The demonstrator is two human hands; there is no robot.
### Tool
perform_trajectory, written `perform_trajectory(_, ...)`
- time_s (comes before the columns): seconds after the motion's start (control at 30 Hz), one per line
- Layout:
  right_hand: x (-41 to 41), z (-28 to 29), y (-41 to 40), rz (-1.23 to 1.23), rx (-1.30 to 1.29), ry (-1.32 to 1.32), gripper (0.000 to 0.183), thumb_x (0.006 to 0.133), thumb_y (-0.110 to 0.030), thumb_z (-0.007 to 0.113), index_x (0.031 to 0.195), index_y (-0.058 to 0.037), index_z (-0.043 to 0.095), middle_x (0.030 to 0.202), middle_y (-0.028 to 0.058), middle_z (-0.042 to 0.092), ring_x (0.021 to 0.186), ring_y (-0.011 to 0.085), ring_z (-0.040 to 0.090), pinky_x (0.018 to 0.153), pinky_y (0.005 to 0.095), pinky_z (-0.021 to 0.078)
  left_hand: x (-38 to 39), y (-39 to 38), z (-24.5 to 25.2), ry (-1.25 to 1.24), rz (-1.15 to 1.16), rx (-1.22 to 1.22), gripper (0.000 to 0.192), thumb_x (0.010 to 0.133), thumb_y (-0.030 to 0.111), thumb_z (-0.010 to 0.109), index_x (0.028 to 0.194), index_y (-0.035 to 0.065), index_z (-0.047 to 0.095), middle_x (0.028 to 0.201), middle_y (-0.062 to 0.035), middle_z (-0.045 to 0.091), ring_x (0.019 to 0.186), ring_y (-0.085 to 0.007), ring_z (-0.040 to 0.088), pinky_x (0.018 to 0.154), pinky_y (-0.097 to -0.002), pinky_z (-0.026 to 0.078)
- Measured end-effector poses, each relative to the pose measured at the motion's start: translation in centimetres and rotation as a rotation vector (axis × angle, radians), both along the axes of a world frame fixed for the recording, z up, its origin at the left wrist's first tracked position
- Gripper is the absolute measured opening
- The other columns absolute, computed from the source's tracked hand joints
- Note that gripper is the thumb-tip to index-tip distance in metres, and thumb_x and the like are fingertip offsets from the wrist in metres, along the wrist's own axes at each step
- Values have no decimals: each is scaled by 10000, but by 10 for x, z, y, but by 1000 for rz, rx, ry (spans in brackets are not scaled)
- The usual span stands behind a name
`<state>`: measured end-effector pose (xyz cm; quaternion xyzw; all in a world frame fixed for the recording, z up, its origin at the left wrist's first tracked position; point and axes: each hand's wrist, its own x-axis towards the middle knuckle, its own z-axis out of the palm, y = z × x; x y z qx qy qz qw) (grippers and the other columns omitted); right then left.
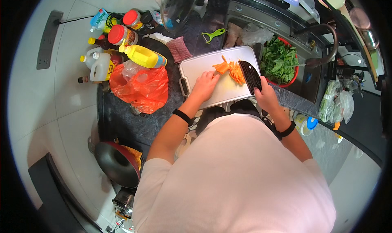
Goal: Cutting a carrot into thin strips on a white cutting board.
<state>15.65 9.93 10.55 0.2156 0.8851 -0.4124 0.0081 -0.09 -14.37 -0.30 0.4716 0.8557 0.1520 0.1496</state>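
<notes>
A white cutting board point(200, 68) with a grey rim lies before me at the counter's front edge. My right hand point(268, 95) grips the handle end of a black kitchen knife point(249, 75), whose broad blade rests flat-looking beside a heap of carrot shreds point(236, 73). Left of that heap lie some thin carrot slices point(222, 68), partly overlapping. My left hand point(205, 85) rests on the board with bent fingers, its fingertips just short of the slices. Nothing shows in its grasp.
A sink point(309, 79) at the right holds leafy greens point(279, 61) in a red basin point(295, 75). A green peeler point(214, 35) lies behind the board. Leftward are a red plastic bag point(141, 90), a yellow bottle point(142, 55), several jars and a tilted wok point(114, 164).
</notes>
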Motion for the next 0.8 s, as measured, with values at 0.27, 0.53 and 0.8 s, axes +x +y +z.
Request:
perform_trajectory(0.27,3,-40,-17,292,133,10,383,869,-37,572,1243,-43,493,926,254,671,838,464,646,717,554,511,16,-18,18,41,76,155,641,846,178,712,1433,38,493,1351,-133,534,1237,-326,495,988,-445,450)
perform_trajectory(0.53,-30,-58,-64,388,140,-71,319,857,-10,541,1167,-33,467,900,246,657,826,465,641,711,537,511,37,-24,-10,177,235,79,736,879,245,666,1527,34,388,1449,-118,474,1307,-310,455,1074,-477,352)
perform_trajectory(0.8,-49,-68,-84,444,100,-76,374,852,1,539,1218,-19,462,954,256,667,853,455,656,724,535,519,48,-6,-37,188,446,126,775,877,268,654,1539,13,343,1444,-122,461,1317,-313,441,1085,-495,333)
